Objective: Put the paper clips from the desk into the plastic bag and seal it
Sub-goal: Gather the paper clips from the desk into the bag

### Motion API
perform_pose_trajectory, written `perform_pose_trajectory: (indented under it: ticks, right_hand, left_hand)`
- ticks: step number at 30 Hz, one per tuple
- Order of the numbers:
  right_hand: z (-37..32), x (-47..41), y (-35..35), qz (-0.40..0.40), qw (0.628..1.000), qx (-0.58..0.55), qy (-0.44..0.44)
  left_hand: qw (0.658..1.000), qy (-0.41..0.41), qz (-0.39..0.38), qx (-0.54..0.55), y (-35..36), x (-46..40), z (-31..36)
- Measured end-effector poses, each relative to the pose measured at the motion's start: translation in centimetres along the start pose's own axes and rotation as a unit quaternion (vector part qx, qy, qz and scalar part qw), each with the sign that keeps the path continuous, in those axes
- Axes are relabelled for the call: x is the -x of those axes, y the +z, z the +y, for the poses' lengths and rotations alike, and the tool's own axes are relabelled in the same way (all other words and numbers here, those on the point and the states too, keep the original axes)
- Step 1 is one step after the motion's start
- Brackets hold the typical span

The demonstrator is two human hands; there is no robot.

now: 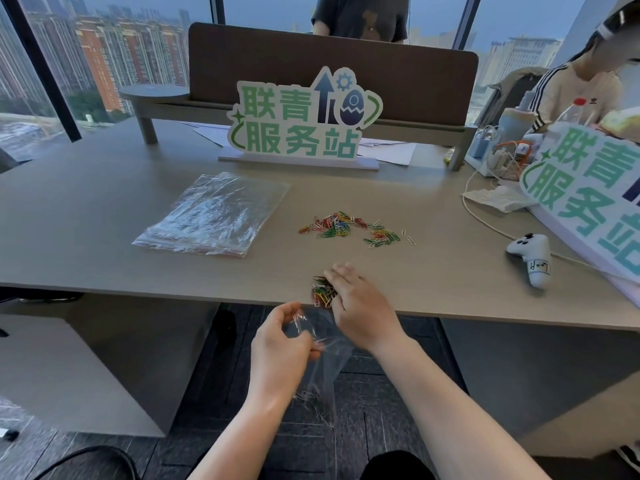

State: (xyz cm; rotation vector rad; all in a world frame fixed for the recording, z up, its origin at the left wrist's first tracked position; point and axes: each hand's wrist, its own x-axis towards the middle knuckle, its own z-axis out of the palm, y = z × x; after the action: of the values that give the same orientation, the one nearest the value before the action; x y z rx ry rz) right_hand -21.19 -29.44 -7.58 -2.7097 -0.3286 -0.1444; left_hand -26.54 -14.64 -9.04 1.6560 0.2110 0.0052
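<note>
My left hand (pixel 282 344) pinches the rim of a clear plastic bag (pixel 323 372) that hangs below the desk's front edge, with a few clips visible inside it. My right hand (pixel 360 306) rests at the desk edge, fingers spread, against a small bunch of coloured paper clips (pixel 322 289) right above the bag's mouth. A larger scatter of coloured paper clips (pixel 349 228) lies further back on the desk (pixel 104 216), apart from both hands.
A stack of clear plastic bags (pixel 214 213) lies at the left. A green-and-white standing sign (pixel 301 123) is behind the clips. At the right are a white game controller (pixel 531 254), cables, another sign (pixel 588 192) and a seated person. Another person stands behind the divider.
</note>
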Motion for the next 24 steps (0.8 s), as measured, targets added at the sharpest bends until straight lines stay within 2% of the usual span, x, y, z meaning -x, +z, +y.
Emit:
perform_pose_trajectory:
  ticks: [12,24]
  right_hand:
    - [-2.3,2.1,2.0,0.036,0.998,-0.007,-0.046]
    - [-3.8,4.6,2.5,0.058,0.992,-0.084,-0.070]
  left_hand:
    - [1.000,0.011,0.006,0.010,-0.6,0.2,0.2]
    - [1.000,0.011,0.010,0.017,-1.1,0.2,0.2]
